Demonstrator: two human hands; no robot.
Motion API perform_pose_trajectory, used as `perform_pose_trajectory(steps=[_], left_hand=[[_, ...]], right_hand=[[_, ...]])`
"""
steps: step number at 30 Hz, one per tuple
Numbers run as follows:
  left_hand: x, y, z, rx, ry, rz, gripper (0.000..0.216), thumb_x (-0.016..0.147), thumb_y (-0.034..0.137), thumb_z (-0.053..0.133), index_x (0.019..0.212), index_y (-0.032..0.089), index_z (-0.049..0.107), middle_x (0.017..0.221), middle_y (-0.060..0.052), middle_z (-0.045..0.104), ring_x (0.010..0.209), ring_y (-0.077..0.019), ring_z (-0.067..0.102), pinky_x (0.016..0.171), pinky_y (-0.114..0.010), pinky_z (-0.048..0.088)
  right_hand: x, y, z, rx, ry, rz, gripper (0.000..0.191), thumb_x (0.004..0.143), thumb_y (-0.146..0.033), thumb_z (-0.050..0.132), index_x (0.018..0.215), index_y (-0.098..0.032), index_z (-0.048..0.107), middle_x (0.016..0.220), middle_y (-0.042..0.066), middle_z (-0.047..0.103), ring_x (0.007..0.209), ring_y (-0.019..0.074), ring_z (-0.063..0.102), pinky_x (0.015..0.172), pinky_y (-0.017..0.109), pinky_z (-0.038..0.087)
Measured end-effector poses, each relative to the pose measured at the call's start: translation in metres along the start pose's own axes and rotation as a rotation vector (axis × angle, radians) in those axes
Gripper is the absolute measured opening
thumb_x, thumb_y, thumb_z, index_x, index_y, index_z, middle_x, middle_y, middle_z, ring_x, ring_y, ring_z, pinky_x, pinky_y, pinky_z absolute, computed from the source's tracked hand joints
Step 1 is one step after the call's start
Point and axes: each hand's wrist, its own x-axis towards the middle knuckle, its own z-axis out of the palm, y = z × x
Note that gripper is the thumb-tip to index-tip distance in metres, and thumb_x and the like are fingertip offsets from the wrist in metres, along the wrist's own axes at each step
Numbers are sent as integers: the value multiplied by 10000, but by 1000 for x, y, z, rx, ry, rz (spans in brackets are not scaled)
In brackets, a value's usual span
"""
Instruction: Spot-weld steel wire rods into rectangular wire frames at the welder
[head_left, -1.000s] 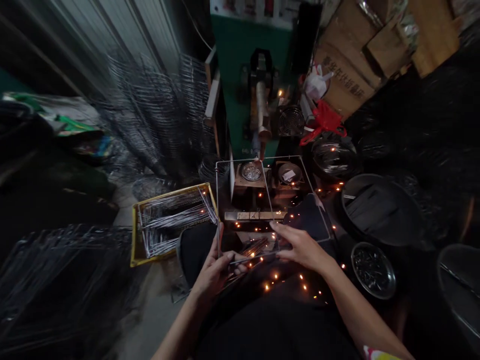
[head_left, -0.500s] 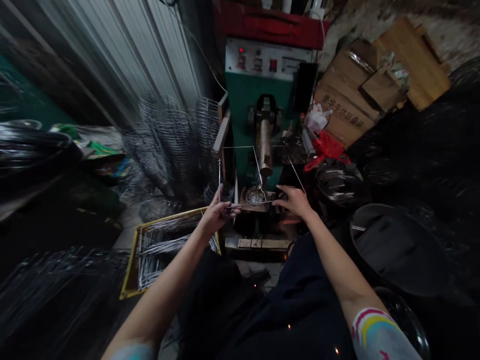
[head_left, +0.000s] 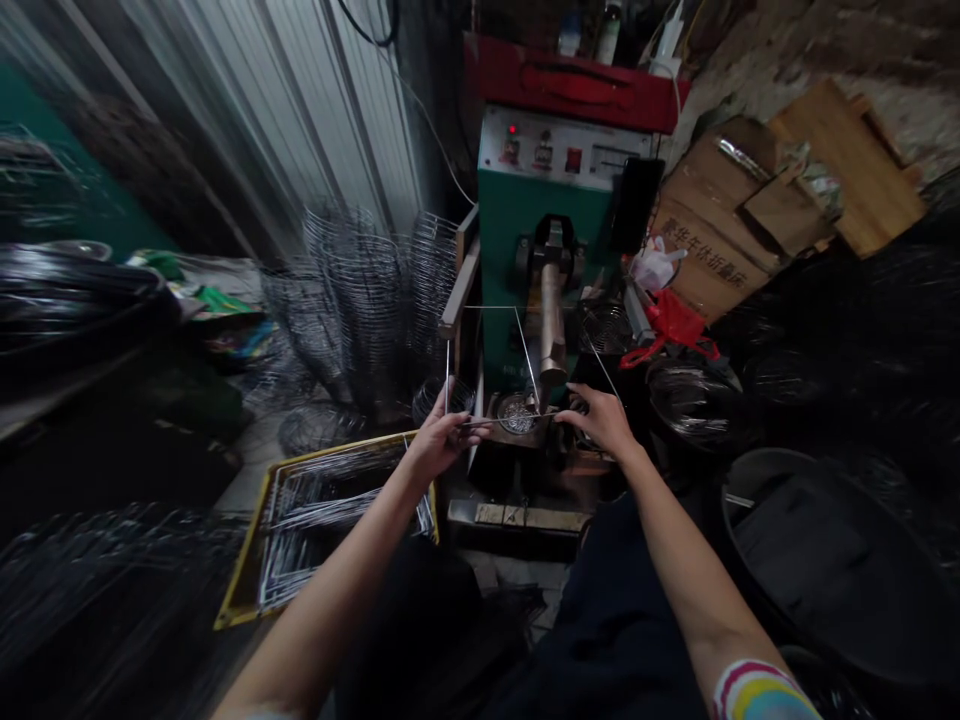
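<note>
A thin metal wire frame [head_left: 529, 348] is held in front of the green machine [head_left: 495, 240], its front bar across a small round dish [head_left: 517, 412] of shiny bits. My left hand [head_left: 441, 432] is closed on the frame's front left corner. Its fingers point toward the dish. At the right end of the front bar, my right hand [head_left: 597, 418] pinches the wire between thumb and fingers. The machine's thick metal arm [head_left: 553, 325] ends just above the dish, close to the frame's middle bar. Exact contact there is too small to tell.
A yellow-rimmed crate [head_left: 264, 500] of bent wires stands at lower left. Stacked wire racks [head_left: 360, 290] rise behind it. On the right are a red plastic bag [head_left: 671, 322], cardboard boxes [head_left: 712, 220], coiled wire [head_left: 690, 400] and a large black tub [head_left: 832, 540].
The view has shifted, so the machine sits slightly lower and farther right. Both hands keep their hold on the wire frame. Bright sparks near my legs are gone.
</note>
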Motion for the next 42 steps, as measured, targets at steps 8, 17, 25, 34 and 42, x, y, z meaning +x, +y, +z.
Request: perform_pose_trajectory(steps=[8,17,25,34,42], left_hand=[[2,-4,-8,-44,-17,3,916,841,57,564,1534,231,-10,826,-118,756,728,-240,738,566,-258,595],[7,-9,-9,-48,7,-23,884,870,56,533,1533,281,-7,848,-97,759,699,-220,737,542,-231,586],[-17,-16,-11,-41,-61,-7,983,837,56,569,1519,323,-87,829,-91,756,727,-243,738,544,-258,584],[-146,-57,-39,-148,4,-262,910,862,329,656,1512,327,20,1085,-154,702,849,-234,720,709,-332,554],[-92,-8,-22,-161,11,-382,646,887,655,367,1290,150,391,889,-181,720,476,-174,571,655,-441,539]], right_hand=[[7,-2,0,-20,-13,2,586,753,-524,740,1243,-230,611,967,68,732,871,238,687,745,298,494],[2,21,-1,8,136,20,695,717,-586,735,1281,-206,592,1185,132,657,1035,292,619,876,398,483],[-22,39,-17,622,109,531,578,768,-631,518,1019,-124,638,668,66,652,503,181,583,451,282,440],[-254,-26,-16,818,-98,732,563,763,-666,590,1043,-179,621,666,33,629,485,188,598,439,301,453],[-357,-42,-33,798,-253,802,457,813,-656,544,858,-203,583,667,22,628,532,186,629,468,282,465]])
